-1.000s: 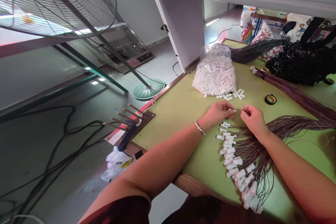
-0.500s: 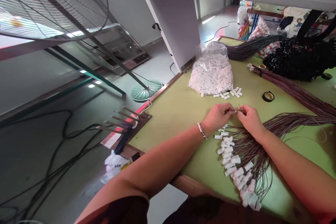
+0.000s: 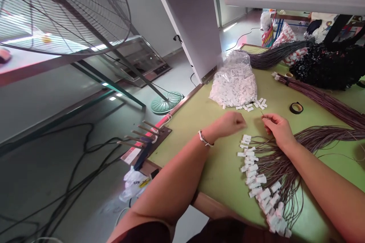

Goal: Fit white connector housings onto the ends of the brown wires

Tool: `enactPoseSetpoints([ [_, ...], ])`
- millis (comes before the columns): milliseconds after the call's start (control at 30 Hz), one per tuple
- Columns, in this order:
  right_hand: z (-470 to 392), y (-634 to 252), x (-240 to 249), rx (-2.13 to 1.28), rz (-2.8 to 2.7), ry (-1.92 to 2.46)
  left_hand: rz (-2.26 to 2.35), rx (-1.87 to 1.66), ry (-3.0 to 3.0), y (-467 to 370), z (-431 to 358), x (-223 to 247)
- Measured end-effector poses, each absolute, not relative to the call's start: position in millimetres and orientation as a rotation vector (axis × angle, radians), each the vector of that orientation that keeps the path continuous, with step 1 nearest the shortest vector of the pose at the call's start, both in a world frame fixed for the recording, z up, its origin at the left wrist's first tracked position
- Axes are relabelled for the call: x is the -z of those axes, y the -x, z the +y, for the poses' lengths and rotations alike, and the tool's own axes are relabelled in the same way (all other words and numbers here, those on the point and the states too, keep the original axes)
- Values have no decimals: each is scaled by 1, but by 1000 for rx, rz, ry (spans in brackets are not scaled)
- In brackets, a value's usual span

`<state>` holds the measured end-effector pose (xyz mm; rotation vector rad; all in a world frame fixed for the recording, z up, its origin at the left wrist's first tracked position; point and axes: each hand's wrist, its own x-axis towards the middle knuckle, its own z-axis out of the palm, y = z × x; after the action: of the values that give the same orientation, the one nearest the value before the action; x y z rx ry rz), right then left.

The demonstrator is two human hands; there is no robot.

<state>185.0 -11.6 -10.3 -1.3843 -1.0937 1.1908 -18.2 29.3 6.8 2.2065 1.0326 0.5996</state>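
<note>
While I pinch a thin wire [image 3: 262, 114] near its end in my right grip [image 3: 281, 130], likely for control, white connectors [image 3: 261, 179] lie fanned below it; left grip [image 3: 226, 125] curled, contents unclear.

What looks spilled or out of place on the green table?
A few loose white connectors lie beside the clear bag, as if spilled, though perhaps set out on purpose. Nothing looks damaged.

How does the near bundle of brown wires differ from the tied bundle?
The near bundle ends in white connectors; the tied bundle shows small pale tips. The near bundle fans out loosely, while the tied bundle is gathered by a dark band. Both lie on the green table.
</note>
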Motion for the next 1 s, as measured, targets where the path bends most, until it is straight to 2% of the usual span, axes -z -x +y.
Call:
enactPoseSetpoints([
  [67,-11,-183,10,-1185,-1061,1377,1327,-852,-2171,10,38,-1],
  [133,-11,-181,9,-1177,-1044,1379,1456,-935,-2196,-4,46,6],
  [333,-11,-181,12,-1143,-1101,1401,1624,-690,-2461,-31,49,19],
  [500,-11,-184,17,-1022,-1150,1413,1447,-893,-2352,-22,38,9],
  [733,-18,-182,4,-929,-1305,1458,1163,-794,-1323,-11,16,-8],
  [1000,-21,-181,2,-800,-1425,1504,905,-813,-1150,-14,17,0],
])
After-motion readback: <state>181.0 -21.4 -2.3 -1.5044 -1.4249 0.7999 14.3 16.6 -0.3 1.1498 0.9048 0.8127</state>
